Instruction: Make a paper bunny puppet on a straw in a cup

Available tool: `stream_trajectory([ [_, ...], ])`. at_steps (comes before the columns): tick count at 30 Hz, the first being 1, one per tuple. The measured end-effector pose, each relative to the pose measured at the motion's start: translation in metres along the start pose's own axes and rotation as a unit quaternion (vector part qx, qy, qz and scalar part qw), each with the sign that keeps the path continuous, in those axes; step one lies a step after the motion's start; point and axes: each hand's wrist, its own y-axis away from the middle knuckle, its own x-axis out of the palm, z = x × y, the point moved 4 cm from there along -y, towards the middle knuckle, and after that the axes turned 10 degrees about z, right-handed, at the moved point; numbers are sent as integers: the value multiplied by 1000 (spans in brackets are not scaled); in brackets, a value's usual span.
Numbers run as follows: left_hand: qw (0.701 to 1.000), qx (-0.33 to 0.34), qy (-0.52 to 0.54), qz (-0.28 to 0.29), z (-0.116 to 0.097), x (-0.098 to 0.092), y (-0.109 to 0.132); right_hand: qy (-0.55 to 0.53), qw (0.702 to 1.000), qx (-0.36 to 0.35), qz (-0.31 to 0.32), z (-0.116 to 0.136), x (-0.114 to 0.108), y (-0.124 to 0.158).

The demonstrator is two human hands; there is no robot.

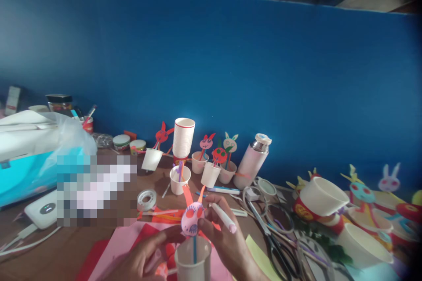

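Note:
My left hand (145,254) pinches a pink paper face with drawn eyes (192,219), which sits on a blue straw standing in a white paper cup (193,263). My right hand (227,241) is closed around a white marker with a pink tip (224,218), its fingers also touching the paper face. Pink and red paper sheets (132,246) lie under my hands.
A stack of white cups (183,137), several cups holding paper animal faces (211,162), a steel flask (252,160), a tape roll (147,199), scissors (273,246), a power bank (42,213), more cup crafts (323,197) at right. Blue wall behind.

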Motion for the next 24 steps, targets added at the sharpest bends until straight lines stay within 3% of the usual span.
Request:
stream_trajectory([
  [7,989,46,-77,-116,-2,-24,-4,30,1000,-2,-7,-3,3,-1],
  [13,991,107,-22,-78,-21,-7,-4,69,996,-4,-50,-3,16,4],
  [15,992,98,3,-76,-21,-3,-4,74,996,-9,-56,-5,21,6],
  [19,988,46,-47,-143,-13,-7,0,73,996,-5,-54,-18,26,7],
  [24,983,26,-14,-179,-3,-10,1,75,997,-4,-2,-36,28,3],
])
